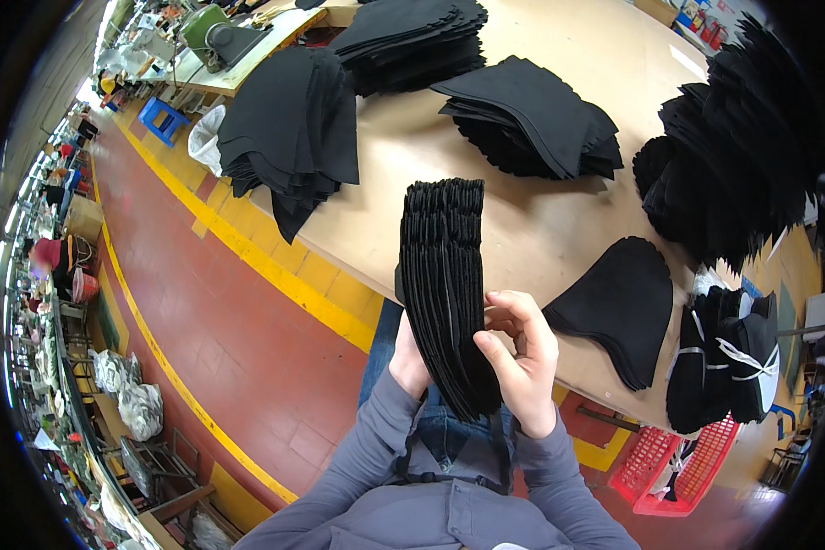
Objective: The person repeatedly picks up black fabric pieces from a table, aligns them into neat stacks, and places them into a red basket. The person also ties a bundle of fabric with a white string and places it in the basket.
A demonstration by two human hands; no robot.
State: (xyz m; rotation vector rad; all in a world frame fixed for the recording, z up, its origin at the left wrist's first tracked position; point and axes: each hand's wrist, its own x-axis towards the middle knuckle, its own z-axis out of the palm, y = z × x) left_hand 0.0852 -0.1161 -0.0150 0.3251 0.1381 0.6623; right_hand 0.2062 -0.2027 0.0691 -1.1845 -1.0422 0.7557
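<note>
A thick stack of black fabric pieces stands on edge in front of my chest, above the near edge of the wooden table. My left hand supports the stack from behind and below, mostly hidden by it. My right hand grips the stack's right side, thumb pressed on the piece edges, fingers curled. Both sleeves are grey.
Several piles of black cut fabric lie on the table: one at the left edge, one at the back, one in the middle, a big heap at the right, a small pile near me. Tied bundles sit above a red basket.
</note>
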